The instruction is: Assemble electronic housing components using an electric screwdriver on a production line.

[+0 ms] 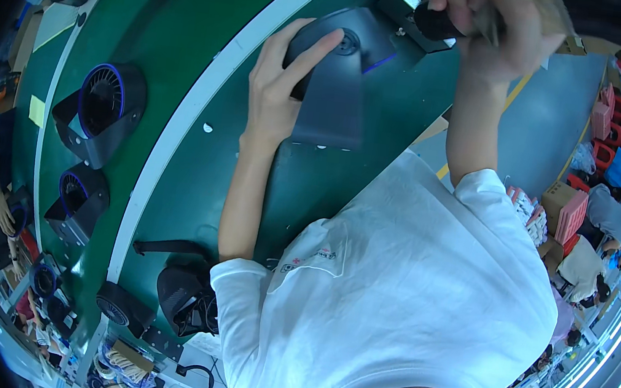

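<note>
My left hand (282, 76) is closed around a dark grey desk fan (329, 96) on the green bench. One finger lies beside the round pivot on the fan's side, and a thin purple-blue edge shows at its right. Raised at the top right, my right hand (505, 32) is wrapped around a black cylindrical object (433, 22) whose kind I cannot make out. Just behind that object stands a dark metal box (408, 10) with a bright top.
Left of the bench, beyond a pale rail (181, 122), a green belt carries a fan with a purple ring (102, 105) and another fan (78, 202). Nearer lie a black fan unit (123, 309) and a black mesh-covered item (184, 294). Other people work on both sides.
</note>
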Available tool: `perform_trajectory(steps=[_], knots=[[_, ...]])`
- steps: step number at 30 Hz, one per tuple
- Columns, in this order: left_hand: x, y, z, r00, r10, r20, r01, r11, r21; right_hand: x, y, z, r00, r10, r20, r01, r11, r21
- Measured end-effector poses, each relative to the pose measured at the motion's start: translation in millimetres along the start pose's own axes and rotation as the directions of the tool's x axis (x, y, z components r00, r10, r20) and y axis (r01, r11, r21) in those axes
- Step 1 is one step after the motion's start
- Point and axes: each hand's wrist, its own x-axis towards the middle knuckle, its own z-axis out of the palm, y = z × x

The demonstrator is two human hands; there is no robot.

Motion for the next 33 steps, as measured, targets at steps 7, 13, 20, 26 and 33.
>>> perform_trajectory(steps=[7, 13, 20, 26, 33], knots=[[3, 7, 2, 0.999, -0.01, -0.03, 0.009, 0.999, -0.031, -10, 0, 30, 0.995, 0.081, 0.065, -0.086, 0.992, 0.088], [1, 2, 6, 1.0, 0.0, -0.023, -0.001, 1.0, -0.021, -14, 18, 27, 0.992, 0.092, 0.091, -0.106, 0.982, 0.158], [4, 5, 7, 0.999, 0.008, -0.037, -0.01, 0.999, -0.045, -14, 12, 30, 0.982, 0.159, 0.103, -0.169, 0.981, 0.096], [2, 5, 5, 0.999, 0.007, -0.042, -0.009, 0.999, -0.052, 0, 62, 24, 0.905, -0.312, 0.291, 0.093, 0.81, 0.579], [6, 17, 0, 0.924, -0.362, 0.121, 0.38, 0.898, -0.221, -13, 11, 21, 0.954, 0.256, 0.155, -0.255, 0.967, -0.032]])
